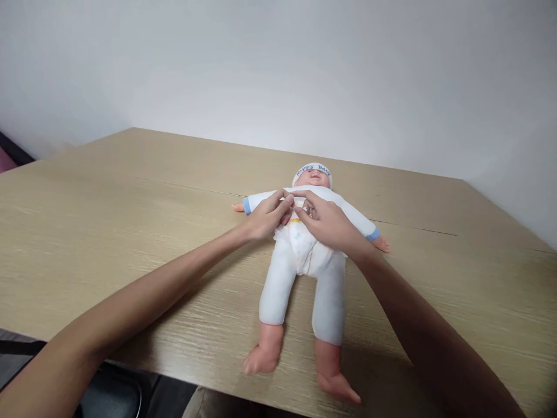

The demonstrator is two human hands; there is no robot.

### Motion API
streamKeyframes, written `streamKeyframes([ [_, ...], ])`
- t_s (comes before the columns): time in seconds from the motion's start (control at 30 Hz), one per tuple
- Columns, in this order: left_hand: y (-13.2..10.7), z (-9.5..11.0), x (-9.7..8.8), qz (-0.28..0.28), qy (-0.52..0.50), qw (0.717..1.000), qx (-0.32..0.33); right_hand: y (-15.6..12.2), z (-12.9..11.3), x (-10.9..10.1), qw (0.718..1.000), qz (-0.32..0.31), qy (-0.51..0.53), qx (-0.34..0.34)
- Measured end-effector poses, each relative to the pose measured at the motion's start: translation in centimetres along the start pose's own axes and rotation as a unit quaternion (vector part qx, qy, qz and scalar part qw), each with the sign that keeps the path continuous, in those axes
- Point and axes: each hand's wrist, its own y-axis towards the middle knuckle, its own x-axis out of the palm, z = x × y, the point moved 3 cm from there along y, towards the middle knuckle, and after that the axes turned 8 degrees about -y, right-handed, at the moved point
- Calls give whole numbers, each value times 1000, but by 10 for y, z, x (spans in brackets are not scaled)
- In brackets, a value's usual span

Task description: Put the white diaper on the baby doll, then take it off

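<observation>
A baby doll [328,296] lies on its back on the table, head away from me, in a white outfit with blue cuffs. A white diaper [303,247] with a yellow-orange edge at the waist wraps its hips. My left hand [267,217] is closed at the doll's belly, thumb and index finger pressed together. My right hand [326,220] is beside it, fingers bent inward above the diaper's waist, its index fingertip close to the left one. Some white material shows between the hands. What the fingertips pinch is too small to tell.
The wooden table [130,232] runs back to a pale wall [278,75]. The doll's white headband [312,169] carries blue lettering. A black chair seat [113,395] stands below the table's front edge at left.
</observation>
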Motion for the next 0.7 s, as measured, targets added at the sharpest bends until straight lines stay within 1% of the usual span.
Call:
streamKeyframes([
  [0.07,-3,-7,-2,36,16,999,5,0,0,-1,1000,-2,4,15],
  [0.13,-5,-13,-3,56,24,998,11,-1,-1,-1,1000,-3,7,21],
  [0.23,-5,-18,-1,46,-4,999,8,-2,-2,-1,1000,-1,13,17],
  [0.33,-3,-20,-1,43,-20,999,-1,-2,0,2,999,15,28,12],
  [0.4,-2,-21,-2,67,3,998,-3,-1,3,4,998,43,46,10],
  [0.47,-6,-19,-3,113,37,993,-1,-2,5,4,994,88,57,6],
  [0.53,-17,-9,-4,162,69,984,16,-8,3,1,989,138,52,-7],
  [0.57,-25,-1,-3,173,85,981,35,-15,0,-2,986,160,47,-19],
  [0.6,-35,9,0,168,100,979,62,-26,-4,-5,983,177,42,-36],
  [0.63,-46,20,3,147,116,978,92,-39,-9,-7,980,184,40,-58],
  [0.67,-58,32,8,108,130,978,121,-54,-15,-9,979,181,43,-81],
  [0.7,-70,42,14,51,144,978,144,-71,-21,-10,980,163,51,-104],
])
